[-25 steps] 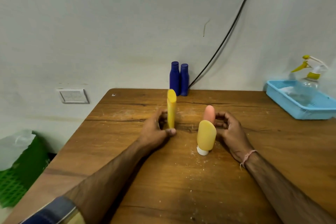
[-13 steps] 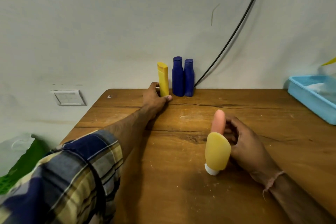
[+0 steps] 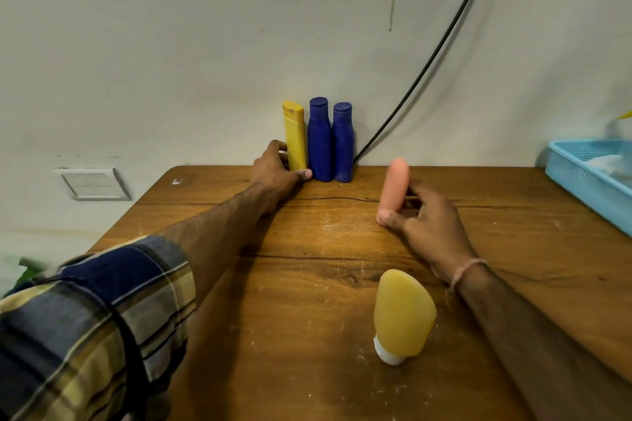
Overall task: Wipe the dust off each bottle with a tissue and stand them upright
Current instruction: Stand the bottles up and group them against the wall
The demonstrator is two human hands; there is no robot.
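Wooden table (image 3: 307, 284) surface meets a pale wall; 2 blue bottles (image 3: 330, 143) stand upright at the far edge, touching each other.

1. Your left hand (image 3: 273, 171) is closed around the base of the tall yellow bottle (image 3: 294, 137), which stands upright and touches the left blue bottle. Release slowly. A sideways drag of the fingers on release could tip this narrow bottle into its neighbours and topple the row.

2. Your right hand (image 3: 427, 225) grips the pink bottle (image 3: 395, 186) near its lower end, thumb and fingers wrapped loosely. The bottle leans slightly; whether its base rests flat on the table cannot be determined. Letting go before it sits square risks a fall.

3. The squat yellow bottle (image 3: 403, 311) stands inverted on its white cap, close to your right forearm. Pulling that arm back carelessly could knock it over.

4. No tissue is visible in either hand. White specks remain scattered on the wood, and could cling to a bottle set down on them. The blue tray (image 3: 581, 178) sits at the right edge, well apart.
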